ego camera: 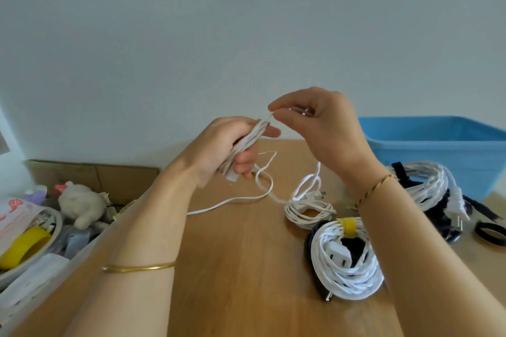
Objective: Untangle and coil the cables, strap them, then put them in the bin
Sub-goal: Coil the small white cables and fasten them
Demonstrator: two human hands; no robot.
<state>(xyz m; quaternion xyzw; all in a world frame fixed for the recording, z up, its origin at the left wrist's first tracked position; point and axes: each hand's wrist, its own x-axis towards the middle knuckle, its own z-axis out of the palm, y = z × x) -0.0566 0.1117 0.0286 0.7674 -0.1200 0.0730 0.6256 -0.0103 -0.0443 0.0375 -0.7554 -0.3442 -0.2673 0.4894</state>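
My left hand [219,149] grips a small bundle of coiled thin white cable [246,142] above the wooden table [232,268]. My right hand [320,128] pinches a strand of that cable at the top of the bundle. The loose tail of the cable [241,198] trails down onto the table in loops. A white coil with a yellow strap [347,257] lies at the right, beside a smaller white coil [308,212] and a larger white coil with a plug [432,186]. The blue bin [438,145] stands at the back right.
Black straps and a black ring [490,234] lie at the right edge. At the left, a drawer of clutter holds a yellow tape roll [24,249] and a white plush toy [80,204]. A cardboard box [95,175] sits behind it against the wall.
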